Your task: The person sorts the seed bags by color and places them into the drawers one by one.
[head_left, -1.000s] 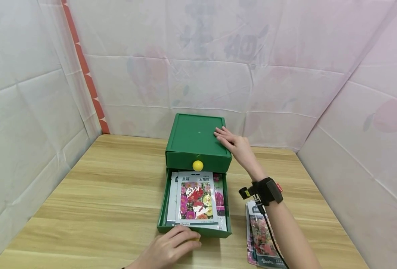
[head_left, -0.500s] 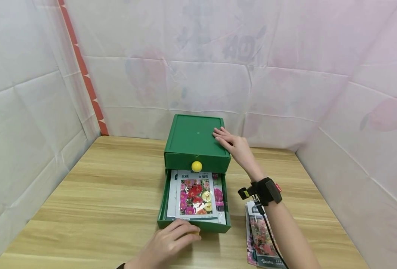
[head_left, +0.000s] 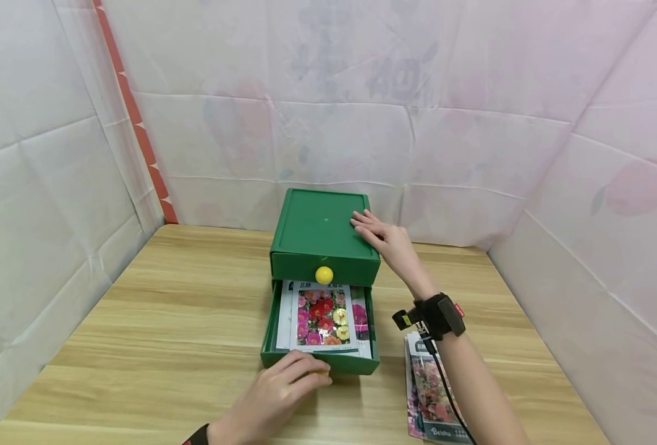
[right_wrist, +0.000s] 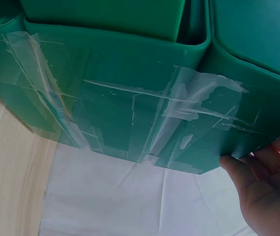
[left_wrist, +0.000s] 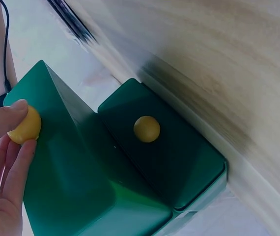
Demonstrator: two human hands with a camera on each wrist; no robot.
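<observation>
Left hand (head_left: pixel 275 395) at the front of the lower drawer (head_left: pixel 319 361), thumb and fingers (left_wrist: pixel 5 120) pinched on its yellow knob (left_wrist: pixel 26 126); knob hidden under the hand from the head view, plain from the left wrist. Drawer roughly half out of the green cabinet (head_left: pixel 324 238), which stands mid-table near the back wall. Inside, flower seed packets (head_left: pixel 322 316) lying flat and overlapping, topmost printed with red, pink and yellow blooms, upper edges already under the closed upper drawer's front and its own yellow knob (head_left: pixel 324 275).

Right hand (head_left: pixel 386 240) laid on the cabinet's top at the right rear corner, fingers straight and pressing down, curled round nothing; fingertips (right_wrist: pixel 233 164) just over the edge in the right wrist view, above clear tape on the side wall.

Likely step in hand: sliding the drawer home. Best done with a straight, level push along the runners, pinch kept light, and steady downward pressure from the right hand so the light cabinet does not skate back toward the cloth-covered wall. Worth watching: packet corners riding up and catching on the upper drawer's lower edge; flat stack, slow finish.

More seed packets (head_left: pixel 431 402) on the wooden table (head_left: pixel 156 327) beside the right forearm, apart from the cabinet.
</observation>
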